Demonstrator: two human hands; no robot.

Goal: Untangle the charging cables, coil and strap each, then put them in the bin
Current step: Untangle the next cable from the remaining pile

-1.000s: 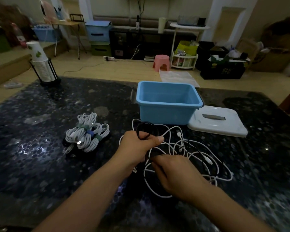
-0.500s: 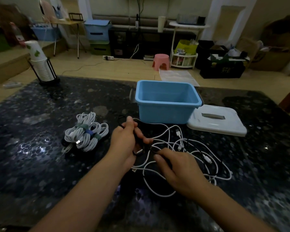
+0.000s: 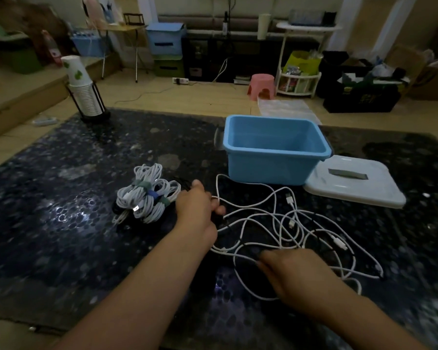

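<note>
A dim, cluttered room is stretching behind a dark speckled table (image 3: 61,223), where a stack of paper cups in a wire holder (image 3: 86,97) is standing at the far left corner. An open blue bin (image 3: 276,168) is sitting toward the far side of the table, apparently with nothing in it, and its white lid (image 3: 352,185) is lying just beside it on the right. Left of the bin, a bundle of white cables (image 3: 147,195), already coiled and bound with green and blue straps, is resting on the table.

The person is working at the untangling step. The left hand (image 3: 197,210) is curling its fingers around what looks like a dark cable, with a white strand touching its fingertips. The right hand (image 3: 296,274) is blurring with motion low over the near side of the loose tangle of white cables (image 3: 288,231), which is sprawling in front of the bin; whether its fingers are gripping a strand cannot be told.

By the look of it, the dark cable is being drawn free of the white loops. The next move is probably calling for the right hand to hold the tangle down while the left pulls its cable clear, so it can be coiled and strapped. Nothing is going into the bin yet.
</note>
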